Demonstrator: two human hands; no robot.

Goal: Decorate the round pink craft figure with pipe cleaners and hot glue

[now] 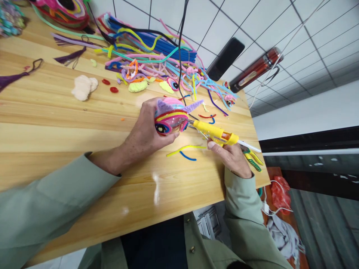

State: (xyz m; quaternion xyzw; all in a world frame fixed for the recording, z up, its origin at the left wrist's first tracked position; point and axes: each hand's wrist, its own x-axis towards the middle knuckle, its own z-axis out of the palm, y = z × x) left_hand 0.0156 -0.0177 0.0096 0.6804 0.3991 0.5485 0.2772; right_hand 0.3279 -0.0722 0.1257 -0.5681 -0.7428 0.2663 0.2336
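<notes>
My left hand (148, 129) is closed around a small pink pipe-cleaner animal head (171, 116) with purple ears, blue-rimmed eyes and a yellow and red band. A yellow hot glue gun (214, 131) is gripped in my right hand (231, 155), a white glue stick poking from its back end. Its nozzle is at the head's right side; whether it touches I cannot tell. Just below lie a yellow pipe cleaner (182, 149) and a short blue piece (187, 156). Pliers (254, 158) with green and yellow handles rest beside my right hand, partly hidden behind it.
Bundles of coloured pipe cleaners (157, 43) line the back by the tiled wall. A dark phone (226, 58) and a red thermos (256, 70) stand at the back right. Pale cut pieces (83, 87) and purple tassels (70, 56) lie on the left. A black cable (181, 48) hangs down behind the head.
</notes>
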